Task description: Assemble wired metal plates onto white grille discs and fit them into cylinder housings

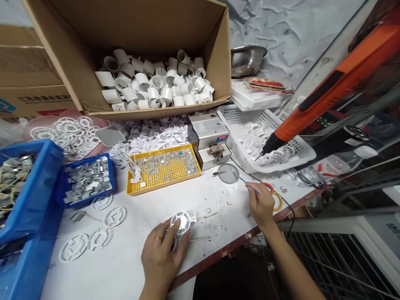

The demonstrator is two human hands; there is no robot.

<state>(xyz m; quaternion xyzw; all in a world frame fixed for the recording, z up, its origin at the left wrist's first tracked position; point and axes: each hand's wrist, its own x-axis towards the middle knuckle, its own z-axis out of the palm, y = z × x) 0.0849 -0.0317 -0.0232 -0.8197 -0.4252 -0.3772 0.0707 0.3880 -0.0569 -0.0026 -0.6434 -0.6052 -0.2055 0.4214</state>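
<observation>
My left hand (pixel 161 250) is closed on a white round plastic part (pixel 183 217), a spoked ring with a small side stub, keeping it low at the white table. My right hand (pixel 261 205) pinches a thin blue stick (pixel 243 180). The far end of the stick reaches the edge of a small round grey dish (pixel 228 173); I cannot tell whether it touches. Left of my left hand lie several flat white spoked discs (pixel 100 238). A silver machine (pixel 210 139) with a red digital display stands behind the dish.
A yellow tray (pixel 162 185) holds many small metal pieces; a blue bin (pixel 115 179) holds grey parts. A cardboard box (pixel 200 8) of white cylinders stands behind. An orange electric screwdriver (pixel 331 83) hangs at the right over a white basket (pixel 278 166). A black cable runs along the right edge.
</observation>
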